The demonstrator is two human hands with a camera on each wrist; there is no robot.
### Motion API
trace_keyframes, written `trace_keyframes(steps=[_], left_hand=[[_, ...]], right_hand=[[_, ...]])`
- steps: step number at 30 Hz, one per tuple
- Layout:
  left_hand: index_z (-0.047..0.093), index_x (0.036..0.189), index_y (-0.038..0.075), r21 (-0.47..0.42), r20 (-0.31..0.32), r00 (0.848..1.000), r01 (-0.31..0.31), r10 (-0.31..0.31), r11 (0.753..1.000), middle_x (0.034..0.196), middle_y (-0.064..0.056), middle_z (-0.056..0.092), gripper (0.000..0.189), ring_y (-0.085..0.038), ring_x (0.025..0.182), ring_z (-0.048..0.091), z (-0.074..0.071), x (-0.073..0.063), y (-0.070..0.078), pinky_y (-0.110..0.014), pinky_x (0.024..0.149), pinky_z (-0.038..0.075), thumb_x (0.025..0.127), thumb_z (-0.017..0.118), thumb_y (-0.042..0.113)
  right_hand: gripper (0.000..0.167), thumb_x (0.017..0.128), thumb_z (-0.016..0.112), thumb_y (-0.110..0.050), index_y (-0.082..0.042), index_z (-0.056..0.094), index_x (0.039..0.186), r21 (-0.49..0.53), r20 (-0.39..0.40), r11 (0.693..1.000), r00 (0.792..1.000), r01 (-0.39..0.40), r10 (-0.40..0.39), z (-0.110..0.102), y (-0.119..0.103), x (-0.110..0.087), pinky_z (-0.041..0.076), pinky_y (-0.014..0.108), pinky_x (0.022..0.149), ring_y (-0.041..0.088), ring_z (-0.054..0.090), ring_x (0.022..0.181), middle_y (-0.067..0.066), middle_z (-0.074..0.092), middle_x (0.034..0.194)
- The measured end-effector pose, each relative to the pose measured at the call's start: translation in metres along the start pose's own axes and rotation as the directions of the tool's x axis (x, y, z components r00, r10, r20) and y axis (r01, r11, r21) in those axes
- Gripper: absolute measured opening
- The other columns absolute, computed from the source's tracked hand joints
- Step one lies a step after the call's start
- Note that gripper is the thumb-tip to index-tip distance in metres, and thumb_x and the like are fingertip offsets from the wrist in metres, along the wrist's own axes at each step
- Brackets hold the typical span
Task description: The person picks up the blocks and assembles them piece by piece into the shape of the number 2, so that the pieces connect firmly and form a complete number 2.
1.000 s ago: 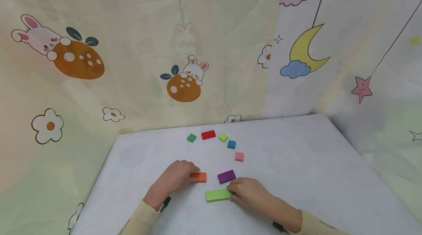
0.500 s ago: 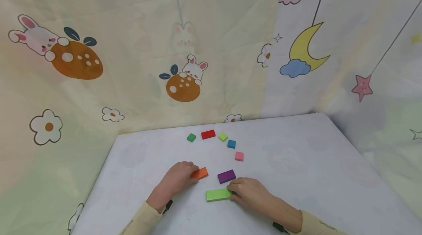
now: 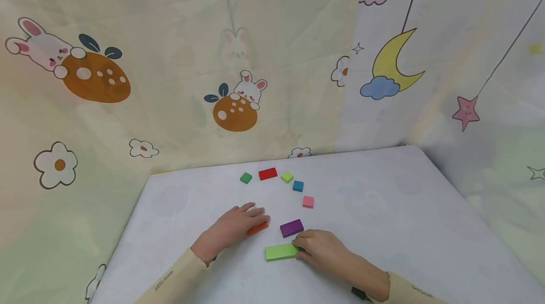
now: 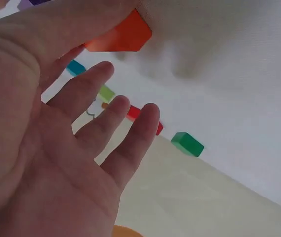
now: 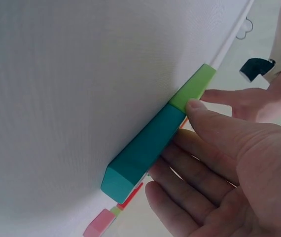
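My left hand (image 3: 232, 229) has its thumb and index finger at an orange block (image 4: 123, 37), pinching it close over the white table; the other fingers spread away from it. In the head view, the fingers partly cover this block. My right hand (image 3: 321, 249) holds a teal block (image 5: 140, 150) at its end against a light green block (image 3: 281, 252), thumb at the seam where the two meet end to end. From the head, that teal block is mostly hidden under the hand. A purple block (image 3: 291, 228) lies between the hands, just behind the light green one.
Farther back on the table (image 3: 362, 242) lie a green block (image 3: 246, 178), a red block (image 3: 268, 174), a small lime block (image 3: 287, 177), a blue block (image 3: 298, 186) and a pink block (image 3: 308, 202). A printed curtain (image 3: 170, 81) stands behind the table.
The left hand has turned the orange block a little and shifted its grip, with its outer fingers now straightened and spread. The right hand stays where it was on the blocks.
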State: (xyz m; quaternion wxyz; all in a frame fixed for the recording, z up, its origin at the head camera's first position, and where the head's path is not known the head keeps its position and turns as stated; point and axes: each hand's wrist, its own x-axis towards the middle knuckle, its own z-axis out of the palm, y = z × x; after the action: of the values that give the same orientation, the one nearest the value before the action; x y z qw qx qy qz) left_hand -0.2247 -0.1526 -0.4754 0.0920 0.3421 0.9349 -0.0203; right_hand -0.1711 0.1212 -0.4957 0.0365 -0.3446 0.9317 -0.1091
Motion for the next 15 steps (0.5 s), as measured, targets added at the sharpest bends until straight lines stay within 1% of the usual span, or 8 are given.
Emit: trace_keyframes(steps=[2,8,11,15], left_hand=[[0.053,0.146,0.030,0.015,-0.003,1.000,-0.013,0.013,1.000,0.149,0.002,0.055,0.058,-0.028,0.144,0.043,-0.0023,0.0010,0.0013,-0.051,0.109,0.047,0.095,0.066,0.005],[0.058,0.143,0.023,-0.005,-0.011,1.000,0.001,-0.001,1.000,0.144,0.004,0.059,0.058,-0.026,0.141,0.047,-0.0078,0.0010,0.0007,-0.050,0.108,0.049,0.090,0.073,0.006],[0.060,0.141,0.021,-0.006,-0.015,1.000,-0.011,0.011,1.000,0.140,0.004,0.063,0.057,-0.025,0.139,0.050,-0.0086,0.0012,-0.0002,-0.049,0.107,0.050,0.087,0.077,0.010],[0.065,0.135,0.020,-0.013,-0.025,0.999,-0.027,0.027,1.000,0.130,0.004,0.069,0.055,-0.025,0.135,0.054,-0.0062,0.0054,-0.0018,-0.045,0.104,0.052,0.083,0.083,0.020]], right_hand=[[0.028,0.088,0.077,-0.031,-0.017,0.076,0.112,0.005,0.002,1.000,1.000,-0.001,0.001,0.0000,0.0001,-0.0002,0.059,0.027,0.084,0.008,0.069,0.093,-0.007,0.075,0.102],[0.028,0.089,0.077,-0.032,-0.016,0.076,0.113,0.012,-0.004,1.000,1.000,-0.003,0.003,0.0018,0.0002,-0.0001,0.059,0.028,0.085,0.009,0.069,0.094,-0.007,0.075,0.104],[0.029,0.089,0.077,-0.031,-0.016,0.076,0.113,0.018,-0.003,1.000,1.000,-0.005,0.005,0.0016,0.0003,-0.0003,0.060,0.028,0.085,0.009,0.069,0.095,-0.007,0.075,0.104],[0.029,0.089,0.077,-0.030,-0.015,0.076,0.114,0.028,0.001,1.000,1.000,-0.011,0.011,0.0011,-0.0002,-0.0001,0.059,0.029,0.086,0.009,0.069,0.096,-0.006,0.075,0.104]])
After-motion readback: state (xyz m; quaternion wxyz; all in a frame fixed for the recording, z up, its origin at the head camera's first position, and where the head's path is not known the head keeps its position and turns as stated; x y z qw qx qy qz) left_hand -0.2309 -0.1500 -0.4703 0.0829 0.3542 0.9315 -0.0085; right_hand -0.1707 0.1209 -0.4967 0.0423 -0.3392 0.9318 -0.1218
